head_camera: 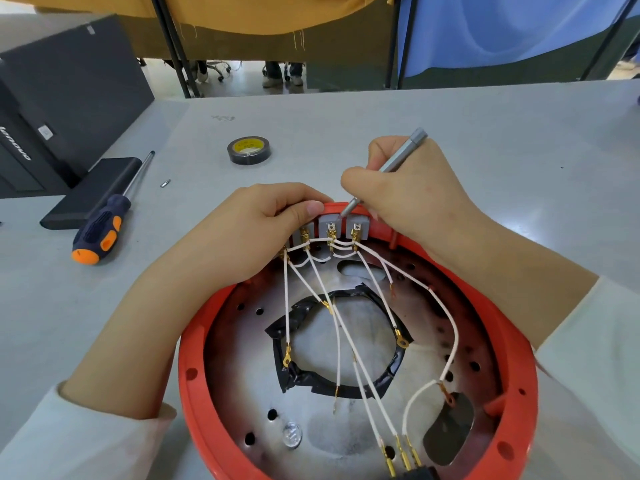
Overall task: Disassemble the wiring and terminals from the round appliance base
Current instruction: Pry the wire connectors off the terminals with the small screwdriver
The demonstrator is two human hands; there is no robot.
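Three grey terminal blocks point(329, 225), two screwdrivers point(388, 168).

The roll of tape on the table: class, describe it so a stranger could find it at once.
Start at the round red appliance base and look past the left hand across the grey table. The roll of tape lies flat there, alone: a black ring with a yellow centre label.
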